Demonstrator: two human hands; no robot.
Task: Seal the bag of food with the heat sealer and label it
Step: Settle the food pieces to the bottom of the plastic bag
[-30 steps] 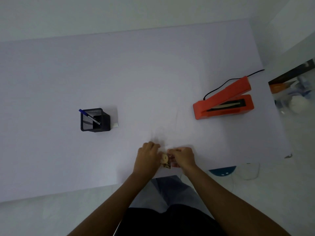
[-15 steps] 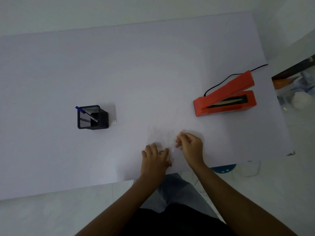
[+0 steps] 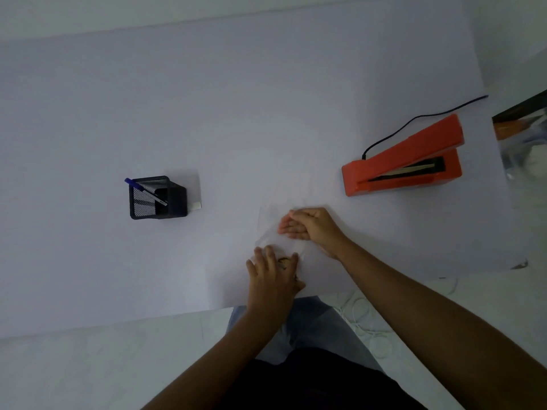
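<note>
**Both hands flat on the clear bag at the table's near edge**

Pressing down, the left hand (image 3: 273, 275) lies palm-first with fingers spread on the lower part of a clear, nearly invisible plastic bag of food (image 3: 276, 235), just below the middle of the frame; a small dark and tan bit of the contents (image 3: 284, 263) shows between its fingers. It grips nothing, only resting flat on the bag. The right hand (image 3: 310, 224) sits just above and to the right of it, fingers held together and extended leftward, laid on the upper part of the same bag; whether it pinches the film or merely presses it cannot be told.

The bag lies on the white table (image 3: 236, 113), close to the near edge, its faint outline reaching up and left of the right hand.

At the right of the frame stands an orange heat sealer (image 3: 402, 164) with its arm raised, jaw gaping toward the right, and a black cord (image 3: 414, 119) running off from its back toward the upper right. It is well apart from the hands.

At centre left sits a black mesh pen holder (image 3: 158, 198) with a blue pen (image 3: 145, 192) leaning in it, and a small white pad (image 3: 196, 205) just beside its right side.
</note>
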